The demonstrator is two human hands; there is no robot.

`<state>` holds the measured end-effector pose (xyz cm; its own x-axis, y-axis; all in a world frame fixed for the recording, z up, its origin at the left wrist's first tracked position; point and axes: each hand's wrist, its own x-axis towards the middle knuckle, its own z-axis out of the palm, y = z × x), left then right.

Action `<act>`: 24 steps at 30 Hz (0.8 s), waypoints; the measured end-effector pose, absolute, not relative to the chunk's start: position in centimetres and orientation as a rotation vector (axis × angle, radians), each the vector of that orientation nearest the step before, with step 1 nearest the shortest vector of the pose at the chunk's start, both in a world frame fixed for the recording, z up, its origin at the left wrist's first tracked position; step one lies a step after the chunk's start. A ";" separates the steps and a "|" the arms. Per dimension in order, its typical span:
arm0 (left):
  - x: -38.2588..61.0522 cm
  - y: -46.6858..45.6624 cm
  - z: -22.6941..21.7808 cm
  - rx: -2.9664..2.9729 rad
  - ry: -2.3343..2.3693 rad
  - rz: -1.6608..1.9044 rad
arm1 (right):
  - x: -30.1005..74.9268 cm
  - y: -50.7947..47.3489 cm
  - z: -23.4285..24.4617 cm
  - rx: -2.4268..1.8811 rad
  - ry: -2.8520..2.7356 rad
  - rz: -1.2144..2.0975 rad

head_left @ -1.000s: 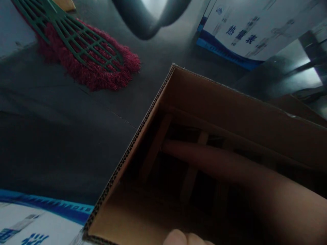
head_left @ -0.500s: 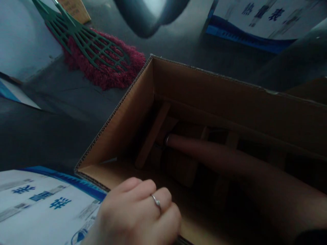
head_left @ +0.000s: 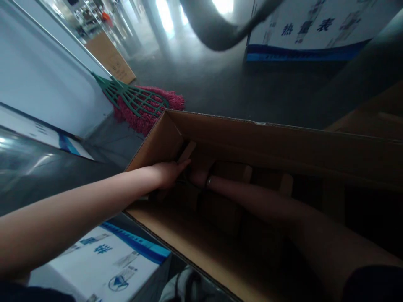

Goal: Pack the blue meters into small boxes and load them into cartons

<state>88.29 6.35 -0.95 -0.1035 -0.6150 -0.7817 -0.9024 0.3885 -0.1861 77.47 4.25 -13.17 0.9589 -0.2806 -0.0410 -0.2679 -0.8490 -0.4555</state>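
A deep, open cardboard box (head_left: pixel 195 245) lies before me, dark inside. Both my arms reach down into it. My left hand (head_left: pixel 168 174) lies over a brown crosspiece (head_left: pixel 188 152) at the left end; its thumb points right and its other fingers sink into shadow. Close beside it is my right hand (head_left: pixel 197 177), with a bracelet at the wrist; its fingers are too dark to make out. Brown blocks or dividers (head_left: pixel 286 184) stand along the box floor around my right forearm. What either hand grips, if anything, is hidden.
White-and-blue printed cartons stand at the lower left (head_left: pixel 103 262) and upper right (head_left: pixel 302 31). A mop with a green frame and red strands (head_left: pixel 146 105) leans past the box's far left corner. A brown carton (head_left: pixel 110 56) is behind it. A blurred grey curved object (head_left: pixel 220 35) hangs at the top.
My left hand has left the near rim and reached inside to the left end, beside my right hand. The right arm stays in the box. The view has shifted, showing more floor beyond.
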 end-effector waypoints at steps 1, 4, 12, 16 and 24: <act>88.4 6.4 -0.9 -1.308 1.806 0.455 | 77.7 4.1 -13.7 -2.661 0.368 -0.037; 88.5 6.2 -0.5 -1.296 1.789 0.458 | 78.3 3.9 -14.9 -2.805 0.231 -0.071; 88.8 6.0 -0.5 -1.285 1.740 0.507 | 76.4 1.0 -15.1 -2.746 0.607 -0.113; 89.2 5.4 0.1 -1.317 1.804 0.505 | 73.8 0.0 -13.5 -2.335 0.505 -0.375; 91.4 7.5 6.3 -1.696 2.395 0.500 | 72.5 -0.1 -11.5 -1.785 0.465 -0.587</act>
<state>91.44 7.53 6.31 -0.3414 -0.8831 -0.3220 -0.9381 0.2989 0.1748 72.54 -0.09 -11.53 0.7969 -0.5839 0.1549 -0.0174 -0.2785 -0.9603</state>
